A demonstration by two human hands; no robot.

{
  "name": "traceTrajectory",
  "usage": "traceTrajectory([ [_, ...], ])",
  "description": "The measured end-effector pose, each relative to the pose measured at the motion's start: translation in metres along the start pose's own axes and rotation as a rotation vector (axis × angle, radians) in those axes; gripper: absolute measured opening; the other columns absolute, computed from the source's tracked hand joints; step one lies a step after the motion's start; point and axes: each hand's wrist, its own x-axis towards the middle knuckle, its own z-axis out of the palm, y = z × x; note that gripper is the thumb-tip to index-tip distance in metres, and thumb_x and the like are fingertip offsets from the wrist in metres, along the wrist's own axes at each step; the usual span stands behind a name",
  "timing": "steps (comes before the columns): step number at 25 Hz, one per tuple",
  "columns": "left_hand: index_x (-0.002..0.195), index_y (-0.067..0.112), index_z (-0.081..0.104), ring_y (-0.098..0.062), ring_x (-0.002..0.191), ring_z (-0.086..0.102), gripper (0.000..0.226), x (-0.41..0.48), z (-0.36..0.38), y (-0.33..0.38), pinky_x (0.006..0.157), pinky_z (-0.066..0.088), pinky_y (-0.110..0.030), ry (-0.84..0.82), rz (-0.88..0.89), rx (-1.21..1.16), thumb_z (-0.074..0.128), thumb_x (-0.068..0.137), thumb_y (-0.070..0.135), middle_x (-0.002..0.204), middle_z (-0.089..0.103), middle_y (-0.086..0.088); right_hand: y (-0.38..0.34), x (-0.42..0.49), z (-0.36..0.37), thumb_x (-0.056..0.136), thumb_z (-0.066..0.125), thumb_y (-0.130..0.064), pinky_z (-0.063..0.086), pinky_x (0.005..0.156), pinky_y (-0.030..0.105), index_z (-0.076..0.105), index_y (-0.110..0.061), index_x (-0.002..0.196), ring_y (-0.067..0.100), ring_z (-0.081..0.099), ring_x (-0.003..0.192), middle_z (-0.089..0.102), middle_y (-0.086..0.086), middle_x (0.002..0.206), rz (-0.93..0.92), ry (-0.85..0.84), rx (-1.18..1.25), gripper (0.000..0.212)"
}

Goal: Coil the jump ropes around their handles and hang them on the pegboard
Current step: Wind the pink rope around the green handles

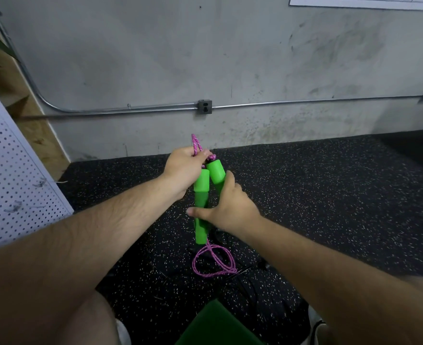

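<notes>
Two bright green jump rope handles [201, 195] stand side by side in mid-air in front of me, over the speckled black floor. My right hand [228, 205] grips both handles around their middle, thumb pointing left. My left hand [184, 168] pinches the pink rope [196, 145] at the handles' top ends, where a short loop sticks up above the fingers. More pink rope [214, 261] hangs from the handles' lower end and lies in a loose loop on the floor. The white pegboard [11, 175] leans at the far left.
A grey concrete wall [230, 58] with a metal conduit [130, 110] and an outlet box [204, 107] rises behind the floor. A green block [215, 324] lies at the bottom centre by my knees. A black cord [245, 270] lies on the floor under the rope.
</notes>
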Motion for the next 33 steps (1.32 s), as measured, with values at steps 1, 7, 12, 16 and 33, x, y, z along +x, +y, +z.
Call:
traceTrajectory([
  [1,0.084,0.026,0.072,-0.003,0.07,0.058,0.019,-0.001,0.0,0.001,0.057,0.045,-0.009,0.003,-0.003,-0.038,0.062,0.1,0.025,0.083,0.07,0.008,0.002,0.002,0.006,0.061,0.081,-0.07,0.051,0.096,0.046,0.021,-0.013,0.147,0.029,0.057,0.12,0.051,0.01,0.132,-0.019,0.029,0.033,0.12],
  [7,0.086,0.019,0.07,-0.016,0.082,0.061,0.026,0.005,-0.007,-0.004,0.077,0.053,-0.031,-0.048,-0.082,-0.094,0.056,0.103,0.032,0.09,0.071,-0.002,0.013,0.014,-0.003,0.074,0.079,-0.038,0.05,0.071,0.037,0.042,-0.017,0.104,0.023,0.062,0.087,0.057,-0.002,0.093,-0.098,0.052,0.121,0.052],
  [12,0.093,0.016,0.069,-0.027,0.085,0.073,0.053,0.001,-0.051,0.004,0.08,0.061,-0.04,-0.233,-0.097,0.602,0.043,0.099,0.062,0.087,0.075,-0.006,0.026,0.022,-0.035,0.073,0.077,-0.044,0.041,0.065,0.032,0.039,-0.019,0.1,0.025,0.058,0.08,0.051,-0.005,0.084,-0.234,0.021,-0.238,0.052],
  [16,0.129,0.021,0.056,-0.02,0.119,0.054,0.053,-0.02,-0.058,0.012,0.103,0.044,-0.034,-0.304,0.608,0.996,0.063,0.088,0.054,0.124,0.057,0.001,0.027,0.02,-0.044,0.072,0.076,-0.044,0.037,0.065,0.031,0.04,-0.021,0.101,0.026,0.06,0.084,0.054,-0.004,0.09,-0.354,-0.008,-0.391,0.052],
  [33,0.159,0.019,0.014,-0.019,0.131,0.043,0.088,-0.021,-0.034,0.011,0.109,0.038,-0.039,-0.319,0.837,1.368,0.061,0.089,0.046,0.146,0.04,-0.002,0.038,0.015,-0.059,0.082,0.071,-0.04,0.05,0.093,0.045,0.042,-0.017,0.141,0.026,0.048,0.118,0.048,0.002,0.129,-0.531,0.253,-0.343,0.07],
])
